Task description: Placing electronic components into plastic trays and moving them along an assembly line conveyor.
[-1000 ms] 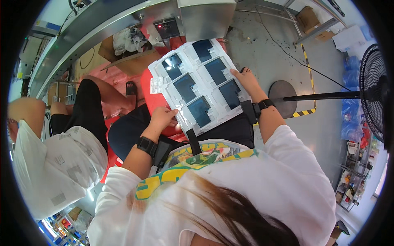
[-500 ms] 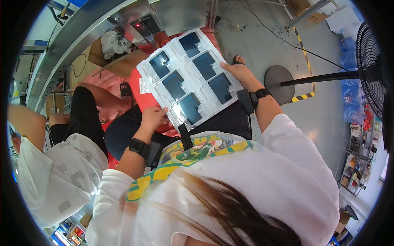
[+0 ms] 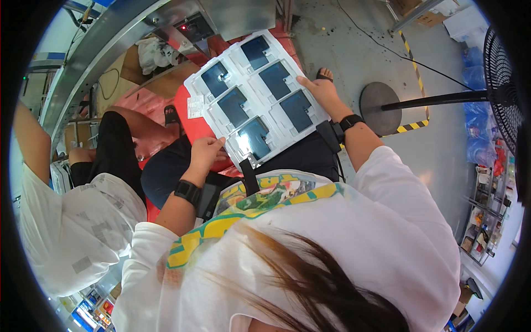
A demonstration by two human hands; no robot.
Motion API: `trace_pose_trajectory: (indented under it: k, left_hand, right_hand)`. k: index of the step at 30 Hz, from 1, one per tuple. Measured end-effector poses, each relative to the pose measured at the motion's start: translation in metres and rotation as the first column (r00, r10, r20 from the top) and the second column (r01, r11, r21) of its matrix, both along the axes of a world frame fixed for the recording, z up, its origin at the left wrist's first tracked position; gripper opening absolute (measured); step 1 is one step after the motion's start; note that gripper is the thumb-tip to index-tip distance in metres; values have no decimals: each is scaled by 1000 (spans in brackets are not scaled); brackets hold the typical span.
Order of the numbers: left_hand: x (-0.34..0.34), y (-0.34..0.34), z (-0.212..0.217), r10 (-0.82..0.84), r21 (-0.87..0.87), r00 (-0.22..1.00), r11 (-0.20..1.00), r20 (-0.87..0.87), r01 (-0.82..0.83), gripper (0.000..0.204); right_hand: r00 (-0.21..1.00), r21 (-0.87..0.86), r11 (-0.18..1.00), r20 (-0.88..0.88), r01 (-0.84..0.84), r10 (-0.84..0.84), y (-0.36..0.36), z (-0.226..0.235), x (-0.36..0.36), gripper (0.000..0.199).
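Observation:
Across my lap lies a white moulded plastic tray [image 3: 258,99], tilted, with several dark glossy rectangular panels [image 3: 275,81] set in its pockets. Each panel has a small notch at one side. My left hand [image 3: 207,152] pinches the tray's near left edge between thumb and fingers. At the right edge, my right hand [image 3: 322,94] grips the tray with its thumb on top; the other fingers are mostly hidden beneath. A white printed label [image 3: 195,107] sticks out from the tray's left side.
A co-worker [image 3: 83,221] in a white shirt sits close on my left. Ahead is a metal bench frame [image 3: 238,22] with a cardboard box [image 3: 133,69] under it. On the right stand a black fan [image 3: 499,91] and its round base [image 3: 380,109], with a cable on the floor.
The tray and both my hands have shifted slightly upward in view, still in the same hold. The co-worker's arm at the left has risen.

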State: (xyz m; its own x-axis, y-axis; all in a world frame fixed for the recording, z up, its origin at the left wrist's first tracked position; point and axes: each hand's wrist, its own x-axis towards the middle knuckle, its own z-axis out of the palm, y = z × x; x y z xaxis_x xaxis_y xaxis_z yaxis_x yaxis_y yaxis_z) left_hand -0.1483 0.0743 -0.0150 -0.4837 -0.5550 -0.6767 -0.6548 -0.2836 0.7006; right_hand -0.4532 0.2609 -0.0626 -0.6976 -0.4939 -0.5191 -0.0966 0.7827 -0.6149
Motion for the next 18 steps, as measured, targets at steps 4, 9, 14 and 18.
trace_pose_trajectory:
  k: [4,9,14,18]
  left_hand:
    - [-1,-1,0,-34,13,999,999,29,34,29]
    - [-5,-2,0,-12,78,1000,997,16,11,29]
    - [-4,5,-7,-40,48,998,998,56,38,29]
    - [1,0,-20,-16,-25,1000,1000,-11,15,28]
  right_hand:
    - [996,-35,998,-77,-46,43,3,-7,-3,84]
    - [988,-158,977,-70,-144,135,-14,3,-12,71]
    - [980,-212,962,-138,-174,147,-19,-3,-14,62]
    - [987,-242,970,141,-36,72,-1,-11,-10,55]
